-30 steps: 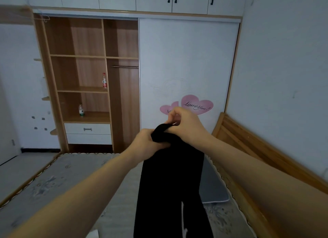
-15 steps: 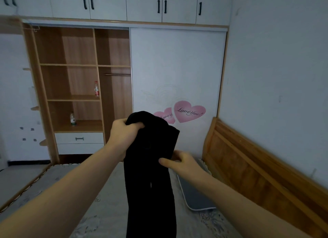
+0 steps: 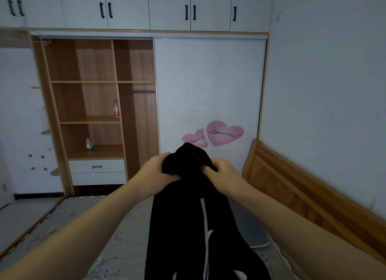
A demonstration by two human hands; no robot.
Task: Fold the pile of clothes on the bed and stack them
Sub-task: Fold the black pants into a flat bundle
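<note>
You are near the start, I think: your left hand [image 3: 155, 170] and right hand [image 3: 224, 175] grip the top of the long black cloth garment [image 3: 196, 217] with curled fingers, hanging unfolded above the grey patterned bed [image 3: 83, 227] (no stack shows).

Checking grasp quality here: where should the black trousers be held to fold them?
At the bunched top end, one hand on each side from above, as the left hand and right hand grip now; the black trousers hang straight down, legs together.
</note>
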